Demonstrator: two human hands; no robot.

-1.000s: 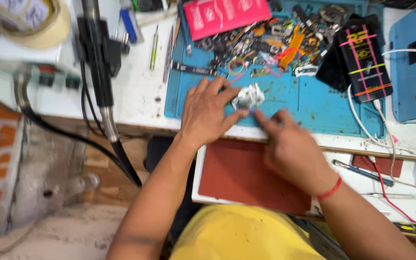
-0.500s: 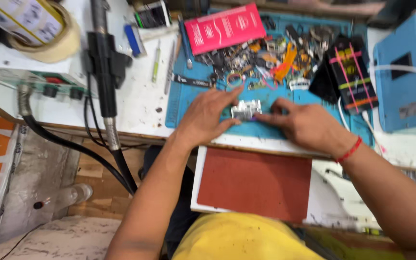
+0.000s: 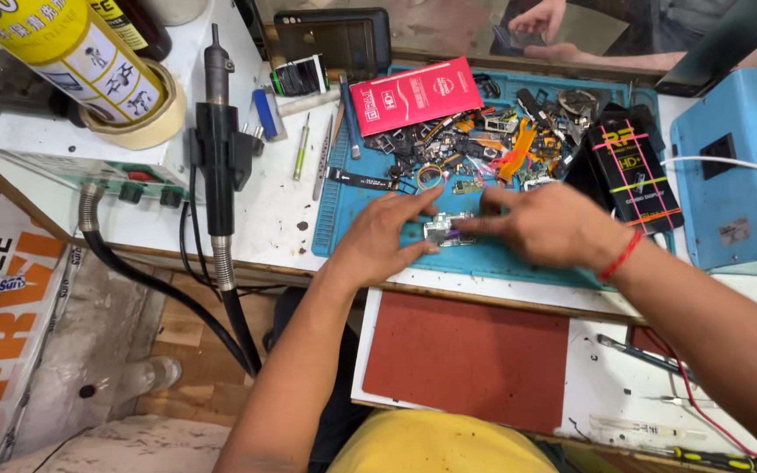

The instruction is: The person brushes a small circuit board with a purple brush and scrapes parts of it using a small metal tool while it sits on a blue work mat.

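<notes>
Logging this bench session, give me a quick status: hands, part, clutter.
Left hand and right hand both pinch the small circuit board on the blue mat. Loose parts pile just behind it.

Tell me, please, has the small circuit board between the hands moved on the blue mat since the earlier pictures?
Cannot tell: the camera itself shifted. The circuit board still lies on the blue mat, below the parts pile.

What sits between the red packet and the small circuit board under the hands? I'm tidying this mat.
In the head view, a heap of loose phone parts lies on the blue mat between the red packet and the small circuit board that both hands touch.
</notes>
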